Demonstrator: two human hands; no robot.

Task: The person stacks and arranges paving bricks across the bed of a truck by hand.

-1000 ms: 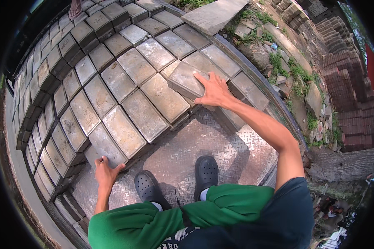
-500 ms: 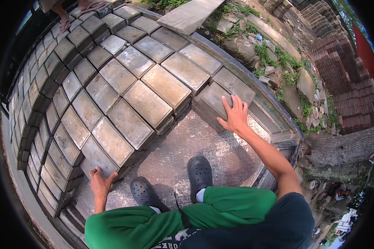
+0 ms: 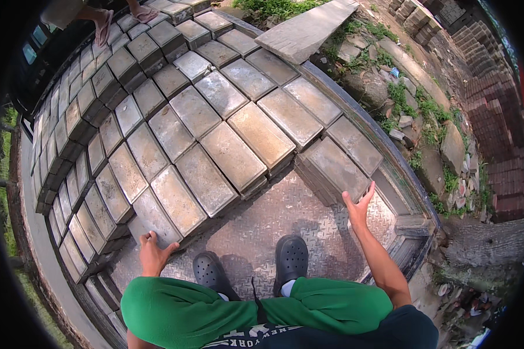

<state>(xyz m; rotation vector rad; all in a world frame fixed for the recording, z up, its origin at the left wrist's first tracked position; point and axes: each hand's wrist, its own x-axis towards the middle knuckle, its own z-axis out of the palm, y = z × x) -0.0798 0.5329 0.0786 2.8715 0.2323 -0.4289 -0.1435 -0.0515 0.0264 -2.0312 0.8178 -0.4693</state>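
My left hand [image 3: 153, 256] is at the near end of a grey concrete paving block [image 3: 151, 216] in the lower left of the stacked rows. Its fingers are bent over the block's edge, and the thumb sticks out to the right. My right hand [image 3: 360, 210] is at the near end of another grey paving block [image 3: 335, 165], the top one of a short stack at the right. Its thumb and fingers are spread, with the thumb close to the block's near edge. The undersides of both blocks are hidden.
Stacked paving blocks [image 3: 215, 152] cover a patterned metal floor [image 3: 256, 218] edged by a metal rim [image 3: 384, 136]. My feet in dark clogs [image 3: 291, 259] stand on it. Another person's feet in sandals [image 3: 103, 28] are at the far left. A plank [image 3: 305, 29] lies across the rim; stones and weeds lie beyond.
My right hand has drawn back from the top of the right block to its near end. My left hand stays at its block. The view has shifted, so everything sits further right.
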